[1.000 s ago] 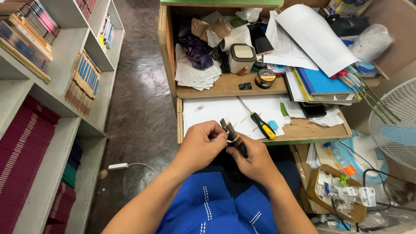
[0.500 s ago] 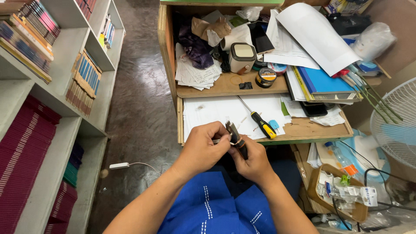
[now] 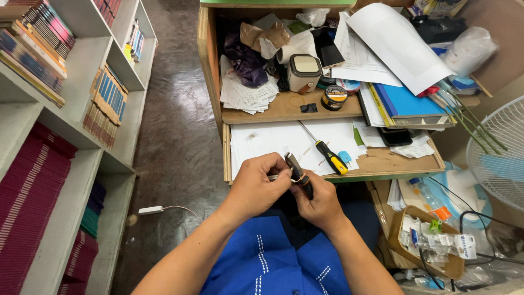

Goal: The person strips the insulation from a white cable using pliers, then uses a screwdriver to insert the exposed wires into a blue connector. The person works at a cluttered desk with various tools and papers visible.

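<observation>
We hold both hands together just in front of the pulled-out desk drawer (image 3: 382, 164), above our lap in its blue shirt (image 3: 273, 257). Our left hand (image 3: 256, 188) is curled shut, its fingertips pinching a small dark tool (image 3: 297, 172) with a slim metal end that pokes out to the left (what kind of tool it is we cannot tell at this size). Our right hand (image 3: 319, 202) is closed around the lower, darker part of the same tool, thumb pressed up against it, so the two hands touch across it. Just beyond the hands, on white papers (image 3: 273, 142) in the drawer, lies a screwdriver (image 3: 325, 150) with a yellow and black handle, its shaft pointing away from us. On the shelf above stand a small round tin (image 3: 334, 97) and a beige box-shaped container (image 3: 303, 72). To our left, bookshelves (image 3: 71, 109) line the wall; to our right, a white fan (image 3: 499, 153) stands near.
</observation>
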